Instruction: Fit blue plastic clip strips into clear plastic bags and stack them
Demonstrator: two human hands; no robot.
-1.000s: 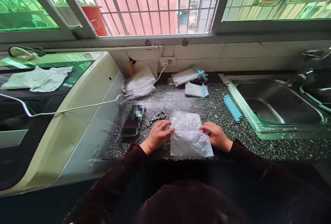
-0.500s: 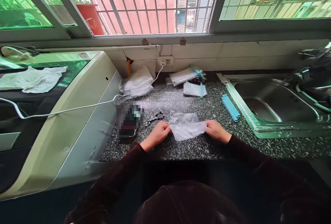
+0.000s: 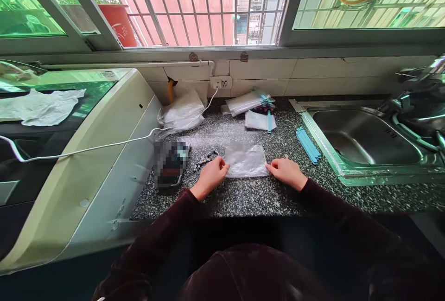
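Note:
A clear plastic bag [image 3: 245,159], folded in half, lies flat on the speckled dark countertop [image 3: 264,194]. My left hand [image 3: 211,176] pinches its near left corner with fingers curled. At the bag's near right corner my right hand [image 3: 285,171] does the same, fingers closed on the edge. A string of dark beads [image 3: 206,159] lies just left of the bag, beside my left hand.
A blurred dark object [image 3: 169,164] lies left of the beads. Several blue sealing sticks [image 3: 308,145] lie by the steel sink [image 3: 365,141] on the right. More clear bags [image 3: 252,104] and a crumpled bag [image 3: 182,113] sit at the back. A white appliance [image 3: 86,152] with a cable stands left.
The bag lay open and full length; both hands lifted its near edge and folded it away from me, so it now lies flat at half its length.

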